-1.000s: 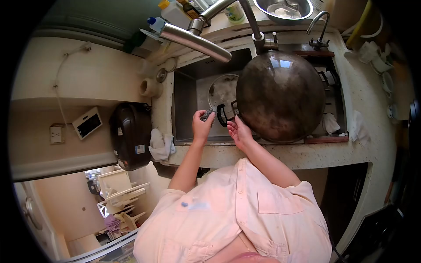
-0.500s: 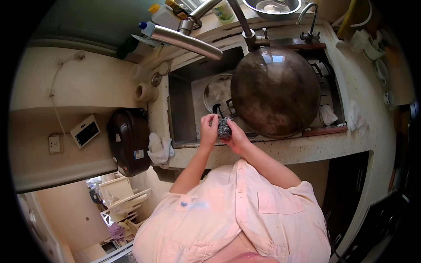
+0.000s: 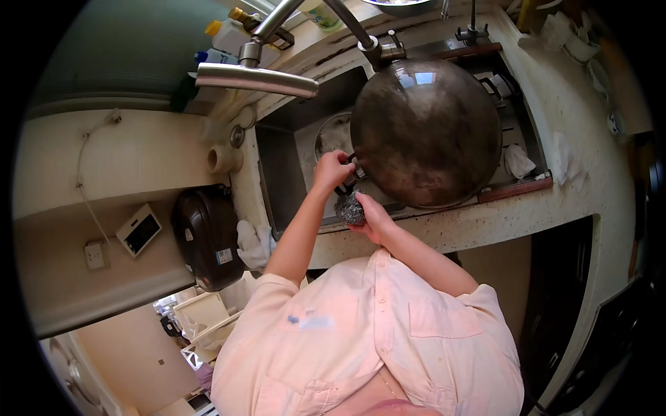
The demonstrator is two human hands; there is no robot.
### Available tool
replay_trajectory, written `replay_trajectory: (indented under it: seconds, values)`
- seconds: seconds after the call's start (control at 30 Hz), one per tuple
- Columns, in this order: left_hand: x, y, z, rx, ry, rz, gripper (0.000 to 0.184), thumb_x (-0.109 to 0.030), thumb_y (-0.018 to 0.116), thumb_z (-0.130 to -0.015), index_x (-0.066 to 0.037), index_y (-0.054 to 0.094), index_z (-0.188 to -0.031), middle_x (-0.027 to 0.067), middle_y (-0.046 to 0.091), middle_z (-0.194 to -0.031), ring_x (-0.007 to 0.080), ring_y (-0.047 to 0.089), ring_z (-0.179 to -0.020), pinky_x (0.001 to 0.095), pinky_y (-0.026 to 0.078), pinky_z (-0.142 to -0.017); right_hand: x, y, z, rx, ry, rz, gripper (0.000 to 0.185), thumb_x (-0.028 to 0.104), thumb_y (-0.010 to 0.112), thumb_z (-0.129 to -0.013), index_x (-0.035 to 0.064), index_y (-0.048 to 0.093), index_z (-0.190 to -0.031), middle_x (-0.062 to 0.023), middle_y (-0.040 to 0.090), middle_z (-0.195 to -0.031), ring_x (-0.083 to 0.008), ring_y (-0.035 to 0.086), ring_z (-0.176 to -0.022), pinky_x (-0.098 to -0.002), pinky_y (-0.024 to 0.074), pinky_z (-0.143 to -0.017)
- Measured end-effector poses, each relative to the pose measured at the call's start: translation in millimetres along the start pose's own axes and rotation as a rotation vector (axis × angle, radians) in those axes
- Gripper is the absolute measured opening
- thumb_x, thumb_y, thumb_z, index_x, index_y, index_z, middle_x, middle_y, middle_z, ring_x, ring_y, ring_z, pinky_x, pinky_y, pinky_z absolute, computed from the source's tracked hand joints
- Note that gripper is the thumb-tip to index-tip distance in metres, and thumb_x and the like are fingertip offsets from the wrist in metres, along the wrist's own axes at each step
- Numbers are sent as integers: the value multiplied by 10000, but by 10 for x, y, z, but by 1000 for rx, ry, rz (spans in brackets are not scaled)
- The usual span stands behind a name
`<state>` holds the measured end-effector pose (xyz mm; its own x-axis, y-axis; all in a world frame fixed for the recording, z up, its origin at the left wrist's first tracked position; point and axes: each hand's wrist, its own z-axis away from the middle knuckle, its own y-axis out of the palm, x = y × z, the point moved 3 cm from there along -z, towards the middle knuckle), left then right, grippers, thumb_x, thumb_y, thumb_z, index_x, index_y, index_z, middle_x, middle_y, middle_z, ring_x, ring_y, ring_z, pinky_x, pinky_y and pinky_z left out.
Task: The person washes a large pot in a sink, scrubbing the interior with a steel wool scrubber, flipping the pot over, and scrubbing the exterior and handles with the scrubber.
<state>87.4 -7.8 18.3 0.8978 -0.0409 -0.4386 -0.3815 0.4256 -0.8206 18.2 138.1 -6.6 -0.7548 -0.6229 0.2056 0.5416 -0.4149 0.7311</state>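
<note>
A large dark wok (image 3: 427, 135) rests upside down over the sink (image 3: 281, 163), its browned underside facing up. My left hand (image 3: 331, 172) is at its near-left side, fingers closed on the black wok handle (image 3: 352, 161). In my right hand (image 3: 374, 218) is a grey steel wool scrubber (image 3: 349, 207), held just in front of the wok's rim. Part of a round lid or plate (image 3: 331, 135) shows in the sink beyond my left hand; what it is exactly I cannot tell.
A metal faucet (image 3: 257, 80) arches over the sink's left part. Bottles (image 3: 229, 35) stand at the back left. White cloths lie on the counter (image 3: 255, 243) and at the sink's right (image 3: 518, 161). A dark brown appliance (image 3: 206, 236) sits at left.
My left hand has left the steel wool scrubber and moved forward to the wok's handle. My right hand keeps the scrubber. The whole view has shifted slightly.
</note>
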Motion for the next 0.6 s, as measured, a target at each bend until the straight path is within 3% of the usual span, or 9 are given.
replay_trajectory:
  seconds: [0.13, 0.33, 0.43, 0.6]
  values:
    - [-272, -49, -33, -16, -74, -275, 262, -219, 667, -649, -30, 648, -829, 122, 640, -784, 208, 617, -774, 302, 467, -689, 48, -30, 51, -22, 2, 38, 333, 384, 452, -858, 156, 432, -1100, -20, 540, -966, -151, 537, -839, -353, 453, -654]
    - [-320, -245, 402, -151, 297, 141, 335, -190, 680, -670, -38, 601, -958, 107, 568, -870, 220, 578, -819, 328, 449, -757, 143, 33, 115, -19, -42, -14, 330, 396, 427, -882, 159, 419, -1113, -22, 538, -981, -146, 530, -866, -349, 450, -662]
    - [-480, -336, 853, 81, 500, 62, 367, -140, 679, -685, -36, 567, -1018, 93, 515, -885, 224, 548, -852, 317, 432, -797, 175, 124, 84, 33, -87, -51, 334, 402, 374, -910, 150, 415, -1126, -34, 536, -990, -156, 529, -881, -365, 455, -677]
    - [-371, -375, 874, 55, 419, 130, 367, -89, 677, -675, -21, 562, -1017, 100, 548, -916, 218, 549, -869, 292, 429, -803, 86, 110, -36, 167, 19, -240, 352, 408, 323, -929, 134, 445, -1114, -44, 537, -990, -171, 532, -881, -382, 447, -741]
